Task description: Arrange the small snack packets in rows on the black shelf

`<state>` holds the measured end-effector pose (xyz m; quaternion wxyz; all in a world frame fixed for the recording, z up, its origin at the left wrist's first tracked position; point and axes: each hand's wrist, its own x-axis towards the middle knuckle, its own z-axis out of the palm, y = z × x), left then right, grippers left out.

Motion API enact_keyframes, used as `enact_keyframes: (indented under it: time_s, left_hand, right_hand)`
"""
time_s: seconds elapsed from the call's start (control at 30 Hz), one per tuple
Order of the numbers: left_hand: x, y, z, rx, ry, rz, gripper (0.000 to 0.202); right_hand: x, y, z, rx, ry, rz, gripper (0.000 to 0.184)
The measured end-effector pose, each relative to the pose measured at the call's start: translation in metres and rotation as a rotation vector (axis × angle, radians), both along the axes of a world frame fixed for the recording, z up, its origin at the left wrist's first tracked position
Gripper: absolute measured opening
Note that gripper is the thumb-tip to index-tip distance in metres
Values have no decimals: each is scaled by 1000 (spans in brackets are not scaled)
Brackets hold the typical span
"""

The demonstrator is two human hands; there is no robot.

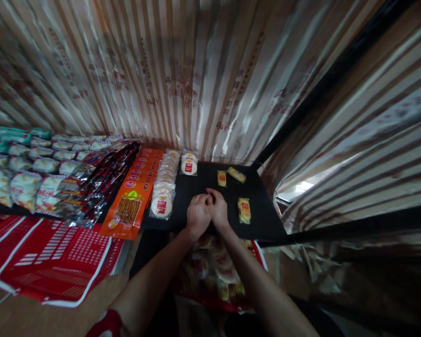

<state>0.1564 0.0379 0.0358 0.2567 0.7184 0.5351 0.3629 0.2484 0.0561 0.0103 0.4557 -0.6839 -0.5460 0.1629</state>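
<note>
My left hand (198, 214) and my right hand (218, 209) are pressed together above the black shelf (206, 182). Both are closed, fingers curled against each other, and whatever lies between them, if anything, is hidden. To the right are a yellow snack packet with a red label (244, 210) and two smaller yellow packets, one upright (222, 178) and one tilted (236, 174). Left of my hands, a row of clear-wrapped round white crackers (162, 201) runs toward the back. A single wrapped cracker pack (189, 163) lies beside that row at the rear.
Orange snack bags (126, 206) overlap in a row, with dark shiny packets (101, 182) and many white packets (26, 189) farther left. A red basket (56, 257) stands below. Another red basket of packets (224, 271) is under my forearms. Striped sheeting (154, 70) hangs behind; a black pole (301, 107) slants right.
</note>
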Motion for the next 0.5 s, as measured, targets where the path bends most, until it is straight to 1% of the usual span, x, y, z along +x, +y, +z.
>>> enact_keyframes:
  time_s: [0.07,0.13,0.2,0.27,0.3,0.37,0.43,0.5]
  left_hand:
    - [-4,-32,-5,65,-66,-82,38]
    - [-10,-65,-14,101,-135,-171,39]
    - [-15,-94,-25,71,-154,-218,37]
    - [-19,-116,-37,14,-107,-268,35]
    - [-21,-123,-43,-14,-69,-274,35]
    - [-22,-130,-52,-86,48,-256,36]
    - [-22,-128,-59,-188,189,-207,38]
    - [-21,-120,-65,-299,312,-156,41]
  right_hand:
    - [1,-35,0,59,11,42,32]
    - [2,-71,-6,97,16,113,33]
    - [2,-106,-17,90,3,180,34]
    - [3,-135,-33,51,-19,194,32]
    - [3,-145,-41,37,-35,189,31]
    - [2,-158,-55,-25,-80,165,31]
    - [1,-159,-65,-85,-143,137,30]
    - [1,-154,-69,-134,-212,116,32]
